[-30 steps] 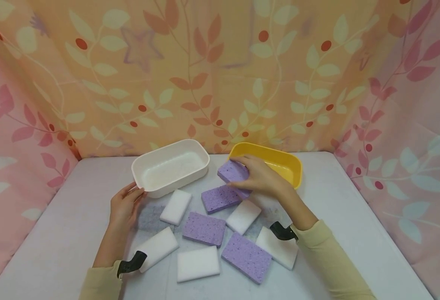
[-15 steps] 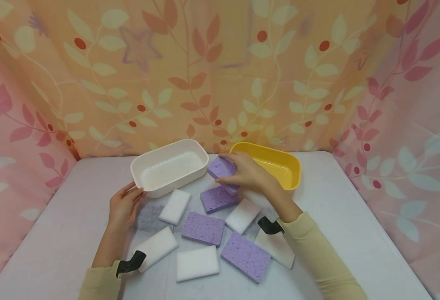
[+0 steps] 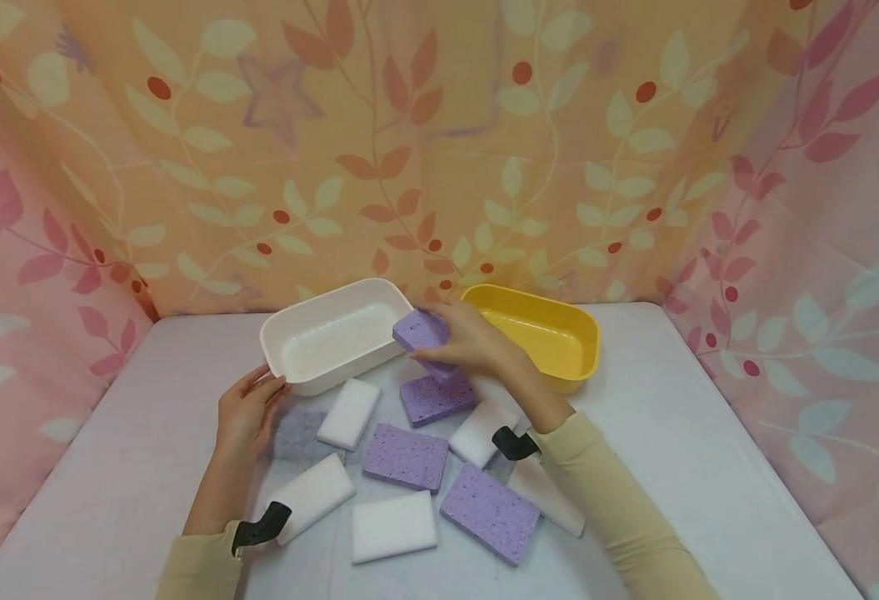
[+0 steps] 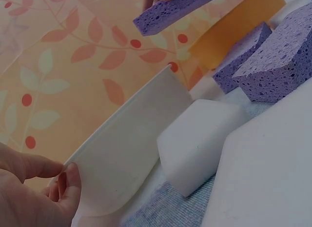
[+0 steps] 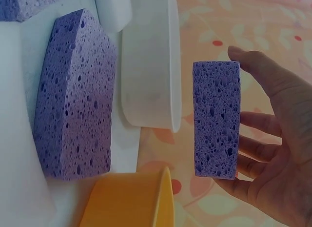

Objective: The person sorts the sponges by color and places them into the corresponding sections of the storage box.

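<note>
In the head view my right hand (image 3: 469, 337) holds a purple sponge (image 3: 420, 331) in the air, beside the right end of the white plastic tub (image 3: 342, 367). The right wrist view has thumb and fingers gripping this porous sponge (image 5: 217, 119) by its opposite edges. My left hand (image 3: 247, 412) pinches the tub's near left corner at the rim. Thumb and forefinger meet on that rim (image 4: 122, 110) in the left wrist view. Beneath the raised sponge, another purple sponge (image 3: 433, 400) lies on the table, partly covered by it.
Right of the tub stands a yellow tub (image 3: 559, 333). In front lie more purple sponges (image 3: 405, 457) and several white sponges (image 3: 394, 527). One white sponge (image 3: 349, 414) is close to the white tub's front wall. A patterned curtain (image 3: 439, 167) hangs behind the table (image 3: 694, 450).
My right hand has carried the purple sponge leftward, from in front of the yellow tub to the white tub's right end. The left hand stays on the white tub's rim.
</note>
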### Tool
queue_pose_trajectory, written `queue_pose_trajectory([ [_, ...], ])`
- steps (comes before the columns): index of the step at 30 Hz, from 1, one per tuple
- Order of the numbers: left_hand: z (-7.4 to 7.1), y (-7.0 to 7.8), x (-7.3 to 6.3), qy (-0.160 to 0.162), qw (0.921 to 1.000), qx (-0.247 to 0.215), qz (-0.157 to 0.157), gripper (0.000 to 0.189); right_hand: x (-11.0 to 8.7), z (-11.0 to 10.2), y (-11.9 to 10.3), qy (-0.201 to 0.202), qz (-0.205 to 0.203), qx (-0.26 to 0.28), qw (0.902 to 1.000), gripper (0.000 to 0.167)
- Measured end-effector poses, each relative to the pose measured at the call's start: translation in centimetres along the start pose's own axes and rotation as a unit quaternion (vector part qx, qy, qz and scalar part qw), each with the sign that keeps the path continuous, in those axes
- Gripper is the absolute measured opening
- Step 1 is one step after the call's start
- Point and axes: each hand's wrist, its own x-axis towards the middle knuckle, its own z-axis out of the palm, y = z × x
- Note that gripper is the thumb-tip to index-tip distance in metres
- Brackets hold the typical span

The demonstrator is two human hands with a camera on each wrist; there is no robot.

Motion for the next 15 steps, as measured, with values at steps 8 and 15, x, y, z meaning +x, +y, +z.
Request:
queue_pose_trajectory([
  [8,0.1,0.1,-0.2,-0.001,1.0000,-0.002,0.002,0.064,1.5,0.8,-0.4,0.008,0.009,0.006,0.9999,0.079],
  [15,0.1,0.2,-0.3,-0.005,0.9999,-0.014,-0.003,0.066,2.9,1.3,-0.8,0.004,0.032,0.004,0.9995,0.083],
])
